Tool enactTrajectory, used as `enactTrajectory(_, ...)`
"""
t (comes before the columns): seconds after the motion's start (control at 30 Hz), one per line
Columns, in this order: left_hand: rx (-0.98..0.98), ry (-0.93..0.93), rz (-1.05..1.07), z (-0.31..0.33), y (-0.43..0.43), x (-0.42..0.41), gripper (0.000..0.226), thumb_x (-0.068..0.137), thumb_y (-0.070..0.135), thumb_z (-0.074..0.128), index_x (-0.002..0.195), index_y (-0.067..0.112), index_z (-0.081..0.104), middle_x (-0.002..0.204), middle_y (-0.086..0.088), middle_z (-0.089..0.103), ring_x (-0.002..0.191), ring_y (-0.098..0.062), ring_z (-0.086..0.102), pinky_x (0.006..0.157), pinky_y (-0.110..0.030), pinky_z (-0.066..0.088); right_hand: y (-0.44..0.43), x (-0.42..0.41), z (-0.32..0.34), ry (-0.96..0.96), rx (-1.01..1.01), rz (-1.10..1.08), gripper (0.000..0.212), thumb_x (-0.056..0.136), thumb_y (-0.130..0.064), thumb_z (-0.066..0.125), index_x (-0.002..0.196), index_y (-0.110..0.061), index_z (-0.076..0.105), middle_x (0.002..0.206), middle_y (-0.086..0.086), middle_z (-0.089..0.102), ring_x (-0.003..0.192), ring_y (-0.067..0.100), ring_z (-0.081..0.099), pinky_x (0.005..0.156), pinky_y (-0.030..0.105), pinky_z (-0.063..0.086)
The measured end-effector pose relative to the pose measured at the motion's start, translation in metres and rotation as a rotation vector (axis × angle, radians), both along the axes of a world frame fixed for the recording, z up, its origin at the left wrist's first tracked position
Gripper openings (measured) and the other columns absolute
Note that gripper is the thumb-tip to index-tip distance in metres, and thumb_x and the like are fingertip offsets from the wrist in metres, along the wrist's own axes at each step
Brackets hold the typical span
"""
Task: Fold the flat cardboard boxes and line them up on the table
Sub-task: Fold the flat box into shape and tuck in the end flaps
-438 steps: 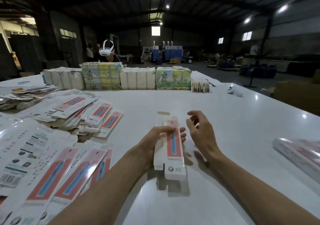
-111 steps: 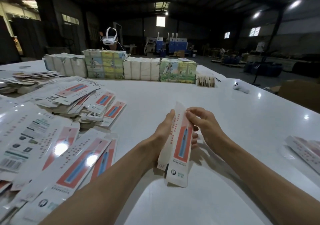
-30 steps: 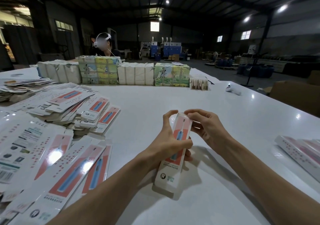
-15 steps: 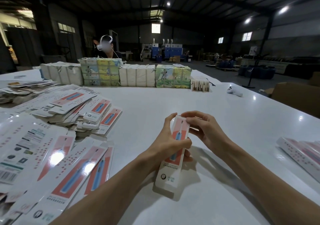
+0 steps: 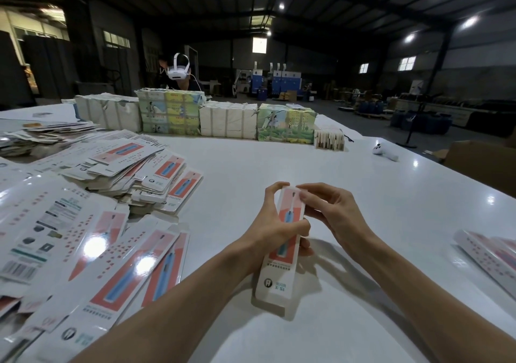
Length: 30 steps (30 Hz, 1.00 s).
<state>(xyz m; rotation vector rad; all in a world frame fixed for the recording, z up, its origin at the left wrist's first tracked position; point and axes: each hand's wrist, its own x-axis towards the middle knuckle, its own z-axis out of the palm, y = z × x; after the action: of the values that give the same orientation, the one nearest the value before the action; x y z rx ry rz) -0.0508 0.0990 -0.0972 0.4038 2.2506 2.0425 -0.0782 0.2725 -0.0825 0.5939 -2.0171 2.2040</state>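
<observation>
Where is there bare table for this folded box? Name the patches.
Bare table between the held box and the boxes at right edge; also mid-table, before the row of bundles. Left side is crowded with flat boxes.

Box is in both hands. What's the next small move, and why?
Probably press the far end of the box fully shut with the right hand. The left hand grips the box at its middle, and the right fingertips sit on that end, so it looks not yet closed.

wrapped bundles (image 5: 229,121), white controller (image 5: 384,152), brown carton (image 5: 480,164), headset wearer (image 5: 178,73)
</observation>
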Motion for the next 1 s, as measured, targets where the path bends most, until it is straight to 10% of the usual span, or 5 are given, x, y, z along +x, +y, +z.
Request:
enactTrajectory(0.47, 0.413, -0.284, 0.274, 0.009, -0.004, -0.001, 0.062, 0.093, 0.030, 0.079, 0.138, 0.015, 0.039, 0.114, -0.022, 0.071, 0.094, -0.037, 0.078, 0.089, -0.057, 0.062, -0.011, 0.001, -0.015, 0.372, 0.545, -0.266, 0.016, 0.108, -0.030, 0.058, 0.121, -0.025, 0.065, 0.114, -0.008, 0.066, 0.098, 0.010, 0.068, 0.081, 0.028, 0.059)
enactTrajectory(0.7, 0.805, -0.375, 0.021, 0.021, -0.008, 0.013, 0.041, 0.102, 0.042, 0.057, 0.130, 0.013, 0.057, 0.100, -0.022, 0.076, 0.088, -0.036, 0.077, 0.071, -0.047, 0.064, -0.018, 0.013, -0.008, 0.416, 0.779, -0.253, 0.056, 0.084, -0.082, 0.059, 0.107, -0.031, 0.068, 0.103, -0.013, 0.067, 0.088, 0.007, 0.067, 0.071, 0.026, 0.056)
enactTrajectory(0.87, 0.728, -0.317, -0.064, 0.019, -0.004, 0.008, 0.054, 0.105, 0.040, 0.057, 0.150, 0.013, 0.042, 0.139, -0.026, 0.059, 0.127, -0.040, 0.063, 0.100, -0.054, 0.058, -0.012, 0.018, 0.001, 0.430, 0.872, -0.272, 0.049, 0.088, -0.053, 0.078, 0.125, -0.023, 0.066, 0.116, -0.003, 0.069, 0.096, 0.010, 0.068, 0.081, 0.033, 0.061)
enactTrajectory(1.0, 0.214, -0.077, 0.118, 0.004, -0.004, 0.005, 0.024, 0.106, 0.028, 0.054, 0.122, 0.019, 0.070, 0.113, -0.014, 0.077, 0.097, -0.021, 0.077, 0.095, -0.045, 0.062, 0.005, 0.021, 0.007, 0.518, 1.006, -0.382, 0.043, 0.095, -0.043, 0.072, 0.133, -0.024, 0.066, 0.117, 0.002, 0.072, 0.093, 0.015, 0.068, 0.079, 0.037, 0.059)
